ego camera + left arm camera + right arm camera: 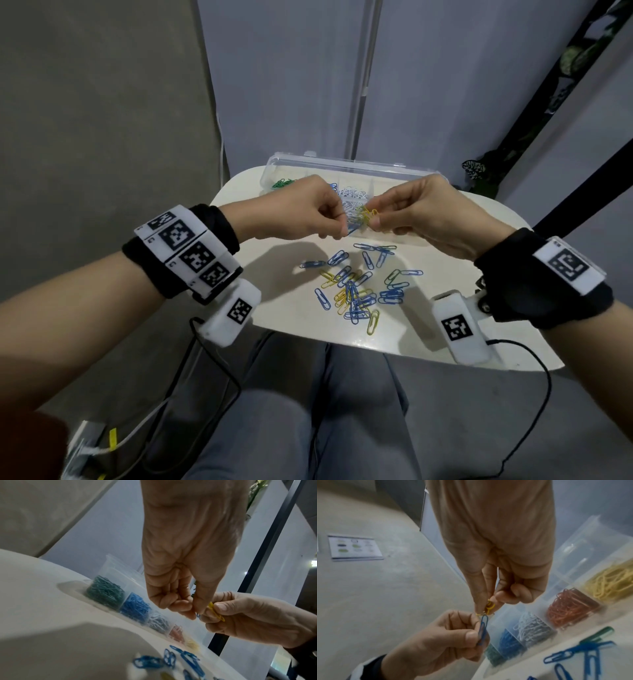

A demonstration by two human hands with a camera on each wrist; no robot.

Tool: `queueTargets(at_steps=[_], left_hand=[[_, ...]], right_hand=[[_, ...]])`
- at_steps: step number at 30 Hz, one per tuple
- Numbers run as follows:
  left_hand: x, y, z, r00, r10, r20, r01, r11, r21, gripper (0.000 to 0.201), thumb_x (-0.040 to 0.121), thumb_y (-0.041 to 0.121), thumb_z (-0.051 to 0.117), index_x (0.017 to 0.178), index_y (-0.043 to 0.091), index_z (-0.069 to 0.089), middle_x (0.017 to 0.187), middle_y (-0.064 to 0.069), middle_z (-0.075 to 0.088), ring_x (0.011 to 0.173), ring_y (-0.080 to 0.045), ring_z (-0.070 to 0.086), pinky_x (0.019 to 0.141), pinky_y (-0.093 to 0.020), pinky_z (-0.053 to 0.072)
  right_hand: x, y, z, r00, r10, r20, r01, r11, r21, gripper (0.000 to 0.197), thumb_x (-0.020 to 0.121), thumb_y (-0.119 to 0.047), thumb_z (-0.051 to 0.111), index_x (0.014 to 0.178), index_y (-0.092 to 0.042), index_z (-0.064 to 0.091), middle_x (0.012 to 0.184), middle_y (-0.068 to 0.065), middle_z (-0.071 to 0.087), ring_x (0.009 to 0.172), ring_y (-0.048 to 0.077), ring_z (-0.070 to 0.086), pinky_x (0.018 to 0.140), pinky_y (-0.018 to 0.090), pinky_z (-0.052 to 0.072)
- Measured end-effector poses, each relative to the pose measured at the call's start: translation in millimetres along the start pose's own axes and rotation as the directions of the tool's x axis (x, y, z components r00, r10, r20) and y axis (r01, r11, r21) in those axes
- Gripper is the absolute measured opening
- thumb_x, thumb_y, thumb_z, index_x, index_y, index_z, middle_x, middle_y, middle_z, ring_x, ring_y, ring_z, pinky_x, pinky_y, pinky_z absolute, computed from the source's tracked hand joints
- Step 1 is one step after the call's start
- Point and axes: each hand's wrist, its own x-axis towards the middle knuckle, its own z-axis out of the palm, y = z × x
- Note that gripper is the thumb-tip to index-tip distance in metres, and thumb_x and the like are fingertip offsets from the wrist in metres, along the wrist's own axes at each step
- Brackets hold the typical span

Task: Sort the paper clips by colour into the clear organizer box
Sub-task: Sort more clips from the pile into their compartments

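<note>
Midair, left hand pinching blue clip, right hand pinching yellow clip

table: white | on it: organizer box, loose paper clips

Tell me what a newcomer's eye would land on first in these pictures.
First, the two hands meeting above the table: the left hand pinches a blue clip that looks hooked to the yellow clips pinched by the right hand. Next, the loose blue, yellow and green clips scattered on the white table below. Behind the hands stands the clear organizer box, its compartments holding green, blue, white, red and yellow clips.
</note>
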Motion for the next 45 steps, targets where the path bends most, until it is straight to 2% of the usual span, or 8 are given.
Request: queueTargets(at_steps=[11,14,18,21,24,29,35,45], left_hand=[[16.5,25.1,16.6,0.998,-0.015,0.060,0.017,0.999,-0.037,0.009,0.092,0.008,0.057,0.085,0.007,0.063,0.056,0.014,0.058,0.053,0.003,0.048,0.053,-0.010,0.037],[15.1,22.9,15.1,0.999,-0.015,0.046,0.015,1.000,-0.002,0.009,0.091,0.007,0.058,0.086,0.004,0.065,0.072,0.002,0.066,0.063,-0.005,0.056,0.064,-0.018,0.045],[9.3,16.4,13.6,1.000,-0.017,0.010,0.017,1.000,0.004,0.008,0.087,0.009,0.062,0.083,0.005,0.066,0.086,-0.012,0.072,0.073,-0.014,0.066,0.071,-0.026,0.049],[6.0,14.9,14.9,0.998,-0.009,-0.056,0.006,0.998,-0.060,0.007,0.085,0.003,0.061,0.080,0.003,0.066,0.084,-0.019,0.071,0.068,-0.014,0.064,0.068,-0.027,0.046],[3.4,14.0,15.6,0.997,-0.004,-0.083,-0.004,0.995,-0.098,0.008,0.084,0.001,0.061,0.078,0.003,0.066,0.081,-0.019,0.070,0.065,-0.013,0.061,0.068,-0.029,0.044],[0.6,12.3,20.7,0.997,-0.004,-0.077,-0.004,0.995,-0.102,0.005,0.083,0.000,0.064,0.080,-0.001,0.067,0.069,-0.007,0.067,0.059,-0.009,0.057,0.059,-0.020,0.045],[-1.0,9.3,31.9,0.999,0.031,0.022,-0.030,0.999,-0.037,0.007,0.087,0.006,0.065,0.080,0.008,0.066,0.067,0.004,0.064,0.058,-0.002,0.057,0.059,-0.017,0.046],[-11.7,0.6,40.0,1.000,0.028,-0.007,-0.028,0.999,0.034,0.005,0.086,0.013,0.068,0.082,0.011,0.066,0.071,0.002,0.065,0.060,-0.003,0.056,0.061,-0.017,0.045]], right_hand=[[-11.7,3.6,-13.0,0.998,0.010,-0.062,-0.010,1.000,-0.005,0.012,0.067,0.006,0.077,0.068,-0.006,0.075,0.062,0.013,0.065,0.060,0.019,0.044,0.053,0.024,0.035],[-14.0,-1.3,-25.6,0.991,-0.011,-0.134,0.009,1.000,-0.010,0.012,0.067,0.005,0.077,0.070,-0.006,0.075,0.070,0.020,0.067,0.056,0.016,0.044,0.054,0.023,0.034],[-3.0,-6.4,-57.7,0.920,-0.147,-0.364,0.048,0.962,-0.268,0.013,0.068,-0.003,0.080,0.080,-0.003,0.075,0.041,-0.011,0.058,0.039,0.001,0.037,0.043,0.014,0.030],[12.4,-5.0,-70.7,0.890,-0.147,-0.433,-0.016,0.936,-0.352,0.010,0.065,-0.005,0.081,0.072,-0.005,0.075,0.044,-0.005,0.058,0.051,0.011,0.046,0.051,0.020,0.035],[21.1,0.3,-67.4,0.921,-0.095,-0.377,-0.078,0.906,-0.417,0.014,0.067,-0.006,0.081,0.078,0.000,0.074,0.062,0.010,0.063,0.053,0.011,0.049,0.049,0.018,0.036],[9.4,0.9,-57.3,0.906,-0.121,-0.405,-0.050,0.921,-0.387,0.015,0.070,-0.013,0.082,0.082,-0.010,0.074,0.062,-0.001,0.063,0.043,0.001,0.047,0.041,0.009,0.034],[-29.3,-0.1,-11.3,0.999,-0.016,-0.028,0.009,0.973,-0.233,0.015,0.070,-0.003,0.080,0.085,-0.003,0.076,0.069,0.017,0.069,0.055,0.011,0.054,0.049,0.022,0.042],[-40.8,28.2,18.4,0.996,0.035,-0.084,-0.046,0.991,-0.127,0.004,0.075,0.006,0.073,0.073,0.008,0.070,0.057,0.015,0.064,0.048,0.015,0.054,0.051,0.025,0.047]])
